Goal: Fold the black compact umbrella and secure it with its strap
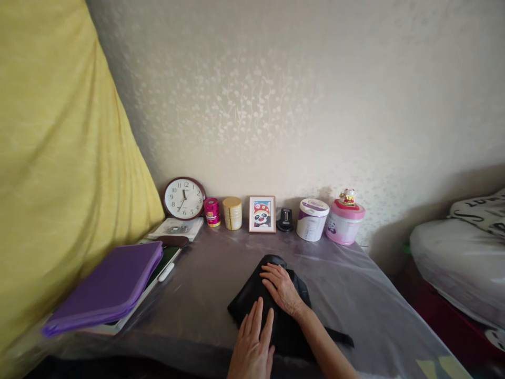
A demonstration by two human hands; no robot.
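A folded black item (250,297) of soft, slightly shiny material lies on the table in front of me. A black strap (340,337) sticks out from it to the right; I cannot tell what kind of thing it is. On its lower left part rests my left hand (252,339), flat with the fingers stretched out. My right hand (281,289) presses on the upper part, palm down, fingers extended and slightly apart. Neither hand grips anything. My hands and right forearm hide part of the black item.
Along the wall stand a clock (184,198), a pink can (212,212), a yellow-lidded can (232,213), a framed panda picture (262,215), a small black device (285,220) and two tubs (313,221). At left, a purple folder (106,281) lies on books beside a yellow curtain (74,158).
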